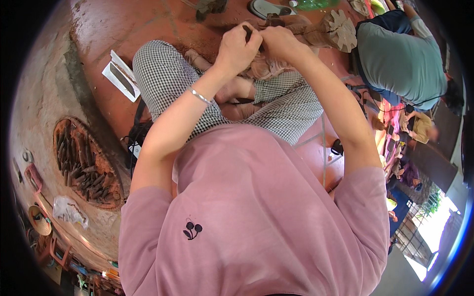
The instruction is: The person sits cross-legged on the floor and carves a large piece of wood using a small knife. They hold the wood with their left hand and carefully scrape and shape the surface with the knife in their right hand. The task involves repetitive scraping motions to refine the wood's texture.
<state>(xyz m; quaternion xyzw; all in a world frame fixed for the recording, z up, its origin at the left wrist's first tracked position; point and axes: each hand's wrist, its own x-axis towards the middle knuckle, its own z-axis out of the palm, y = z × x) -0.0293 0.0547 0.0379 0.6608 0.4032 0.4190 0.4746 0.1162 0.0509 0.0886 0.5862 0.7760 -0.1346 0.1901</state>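
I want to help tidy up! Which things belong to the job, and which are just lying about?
For the job:
- dark tool in the left hand
- carved wooden piece
- perhaps the dark sticks

Lying about:
- green bottle
- grey sandal
- clear plastic bag

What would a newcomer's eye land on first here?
The pink shirt, filling the lower middle, with its black cherry motif. Then, top centre, the left hand gripping a dark piece, right hand beside it, near pale carved wood. At left, a round basket of dark rods.
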